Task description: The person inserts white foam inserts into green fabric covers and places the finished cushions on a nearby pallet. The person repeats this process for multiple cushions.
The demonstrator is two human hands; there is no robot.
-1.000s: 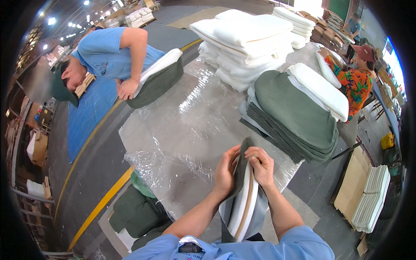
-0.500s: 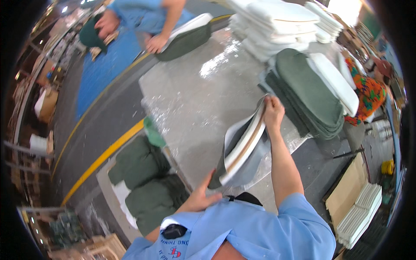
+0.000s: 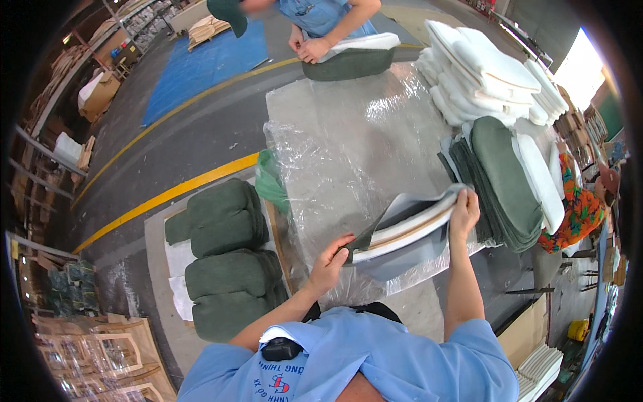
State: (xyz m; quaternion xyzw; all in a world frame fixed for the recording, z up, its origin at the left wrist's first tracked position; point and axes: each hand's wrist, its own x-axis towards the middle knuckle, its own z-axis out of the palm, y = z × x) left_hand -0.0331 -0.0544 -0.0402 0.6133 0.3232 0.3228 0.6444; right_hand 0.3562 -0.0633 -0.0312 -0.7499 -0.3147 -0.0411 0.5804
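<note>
Between my two hands a long, curved cushion [image 3: 410,234] is held on edge above the plastic-covered table [image 3: 321,167]. White padding and a thin brown layer show in the gap of its dark green fabric cover [image 3: 408,263], whose grey inner side is turned outward. My left hand [image 3: 328,262] grips the near left end, thumb and fingers closed on the cover. At the far right end my right hand [image 3: 465,213] is closed around the cover and padding. The fingertips behind the cushion are partly hidden.
Right of the table centre stand green covers [image 3: 502,177] and a white pad [image 3: 539,181]. White pads [image 3: 479,70] are piled at the far right. Folded green covers [image 3: 228,218] lie at the left. Across the table, a co-worker's hands [image 3: 311,48] hold another green-covered cushion [image 3: 351,63].
The cushion has turned from steep to flatter, and its cover's opening looks wider. My left hand has closed on the near end. The co-worker's second hand now shows.
</note>
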